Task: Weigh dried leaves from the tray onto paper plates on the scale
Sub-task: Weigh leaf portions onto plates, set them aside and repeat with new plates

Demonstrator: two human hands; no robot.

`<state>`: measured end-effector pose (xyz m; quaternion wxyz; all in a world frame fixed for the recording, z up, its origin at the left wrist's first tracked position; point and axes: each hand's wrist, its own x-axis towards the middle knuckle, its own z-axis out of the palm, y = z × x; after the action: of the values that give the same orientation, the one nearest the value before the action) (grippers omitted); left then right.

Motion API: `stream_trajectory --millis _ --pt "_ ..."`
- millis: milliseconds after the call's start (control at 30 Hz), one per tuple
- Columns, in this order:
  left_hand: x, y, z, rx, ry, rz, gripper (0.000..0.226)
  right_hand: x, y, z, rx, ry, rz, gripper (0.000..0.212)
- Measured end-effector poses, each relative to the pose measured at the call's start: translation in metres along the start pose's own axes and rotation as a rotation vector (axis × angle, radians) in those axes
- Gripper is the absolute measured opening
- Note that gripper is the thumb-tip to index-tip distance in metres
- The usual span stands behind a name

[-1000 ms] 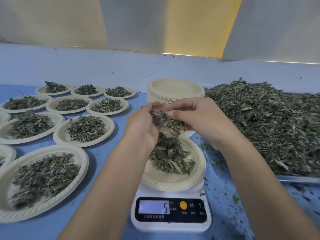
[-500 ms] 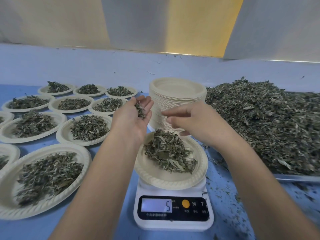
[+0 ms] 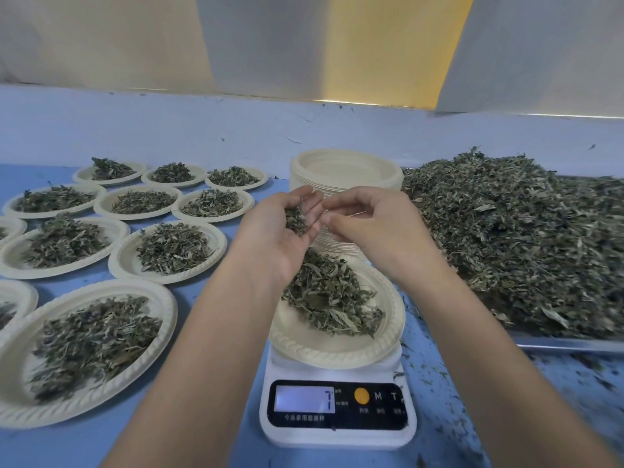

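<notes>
A white digital scale point(image 3: 337, 413) stands at the front centre, its display reading 7. On it sits a paper plate point(image 3: 314, 349) with a heap of dried leaves point(image 3: 329, 298). Above the plate, my left hand point(image 3: 280, 238) is turned palm up and cups a small clump of leaves point(image 3: 295, 219). My right hand point(image 3: 378, 228) hovers just right of it, fingers curled toward the clump, thumb and fingertips close together; I cannot tell whether it pinches any leaves. A metal tray point(image 3: 570, 342) piled with dried leaves point(image 3: 523, 238) lies to the right.
A tall stack of blank paper plates point(image 3: 344, 170) stands behind the hands. Several filled plates point(image 3: 169, 248) cover the blue table on the left, the nearest one point(image 3: 84, 349) at the front left. Leaf crumbs litter the table right of the scale. A pale blue wall runs along the back.
Both hands rose from the plate after dropping most of the leaves. The right hand moved back up to the left palm. The scale reading went from 5 to 7.
</notes>
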<state>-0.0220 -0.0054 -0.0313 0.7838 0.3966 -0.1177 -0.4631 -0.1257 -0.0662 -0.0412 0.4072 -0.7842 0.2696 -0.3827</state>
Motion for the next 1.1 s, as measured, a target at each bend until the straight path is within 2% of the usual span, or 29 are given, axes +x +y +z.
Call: stream_trajectory --millis 367,433,600,733,833,1100 --pt "0.000 -0.003 0.000 0.005 -0.010 0.009 0.027 0.002 0.005 0.002 0.023 -0.031 -0.003 0.016" --pt "-0.002 -0.003 0.002 -0.017 -0.019 0.002 0.025 0.002 0.005 0.004 0.092 -0.019 0.027 0.019" --pt "-0.013 -0.001 0.014 -0.144 -0.078 -0.071 0.017 0.000 0.005 0.003 0.195 0.209 0.105 0.034" --pt "-0.018 -0.016 0.042 -0.222 -0.131 -0.100 0.013 0.002 0.002 -0.011 0.510 0.282 0.219 0.019" --pt "-0.013 -0.040 0.067 -0.303 -0.190 -0.165 0.013 0.004 0.007 -0.030 0.720 0.329 0.262 0.021" --pt "0.003 -0.113 0.113 -0.233 -0.152 -0.329 0.022 -0.004 0.052 -0.090 0.890 0.578 0.516 0.022"
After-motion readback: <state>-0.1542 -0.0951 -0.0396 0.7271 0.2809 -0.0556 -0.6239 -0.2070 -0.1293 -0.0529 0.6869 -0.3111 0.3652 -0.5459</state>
